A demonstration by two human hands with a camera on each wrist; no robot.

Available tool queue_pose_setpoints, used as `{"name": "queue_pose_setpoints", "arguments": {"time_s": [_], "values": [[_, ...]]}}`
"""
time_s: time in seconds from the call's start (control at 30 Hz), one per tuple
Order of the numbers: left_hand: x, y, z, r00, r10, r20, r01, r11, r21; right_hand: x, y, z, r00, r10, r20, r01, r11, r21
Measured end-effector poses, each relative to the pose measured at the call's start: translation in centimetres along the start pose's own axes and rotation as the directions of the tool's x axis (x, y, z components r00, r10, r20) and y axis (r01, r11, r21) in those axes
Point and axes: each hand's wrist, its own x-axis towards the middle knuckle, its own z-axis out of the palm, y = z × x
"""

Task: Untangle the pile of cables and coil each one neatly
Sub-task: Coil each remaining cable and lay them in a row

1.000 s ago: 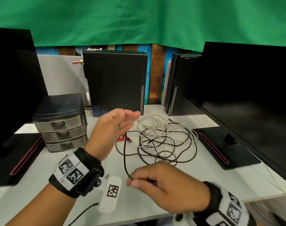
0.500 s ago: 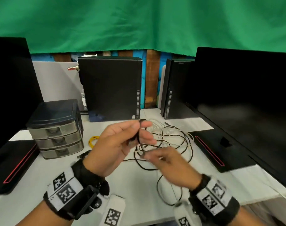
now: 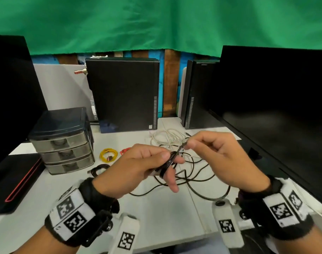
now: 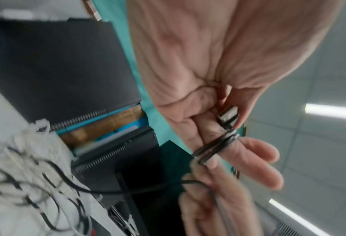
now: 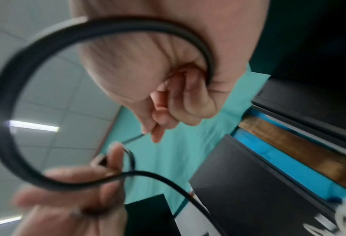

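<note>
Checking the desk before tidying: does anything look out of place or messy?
Yes: black cable and white cable lie tangled in loose loops behind the hands. The yellow cable is already coiled; nothing looks damaged or spilled.

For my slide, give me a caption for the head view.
Left hand holds black coils while right hand feeds black cable above the tangle.

A thin black cable (image 3: 170,160) is partly wound into small loops, raised above the desk (image 3: 165,213), with its slack trailing down onto the surface near the middle. A white cable (image 3: 165,137) lies loosely heaped toward the back edge, apparently interlaced with black strands. A coiled yellow cable (image 3: 108,154) and a coiled black cable (image 3: 98,169) lie left of centre.
</note>
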Motion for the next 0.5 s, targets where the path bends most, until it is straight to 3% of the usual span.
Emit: {"name": "queue_pose_setpoints", "arguments": {"time_s": [0.1, 0.23, 0.3, 0.33, 0.4, 0.43, 0.5], "values": [[-0.1, 1.0, 0.9, 0.994, 0.036, -0.102, -0.063, 0.959, -0.276, 0.3, 2.1, 1.3, 0.999, 0.049, -0.014, -0.048, 0.995, 0.086], [0.4, 1.7, 1.1, 0.944, -0.001, -0.329, -0.174, 0.846, -0.503, -1.1, 3.3, 6.1, 0.974, 0.118, 0.195, -0.132, 0.990, 0.059], [0.6, 1.6, 0.5, 0.911, 0.039, -0.410, -0.252, 0.840, -0.481, -2.3, 3.4, 8.5, 0.942, 0.165, 0.292, -0.193, 0.979, 0.067], [0.7, 1.4, 0.1, 0.898, 0.075, -0.434, -0.267, 0.876, -0.401, -2.8, 3.3, 9.3, 0.929, 0.172, 0.326, -0.203, 0.977, 0.064], [0.7, 0.7, -0.5, 0.864, 0.169, -0.475, -0.228, 0.971, -0.068, -3.4, 2.8, 9.8, 0.921, 0.146, 0.361, -0.161, 0.987, 0.011], [0.7, 0.2, -0.8, 0.844, 0.228, -0.486, -0.179, 0.973, 0.145, -3.4, 2.4, 9.5, 0.920, 0.125, 0.371, -0.120, 0.992, -0.039], [0.8, -0.7, -1.6, 0.814, 0.345, -0.468, -0.087, 0.868, 0.488, -3.3, 1.3, 8.5, 0.920, 0.080, 0.385, -0.028, 0.990, -0.140]]}}
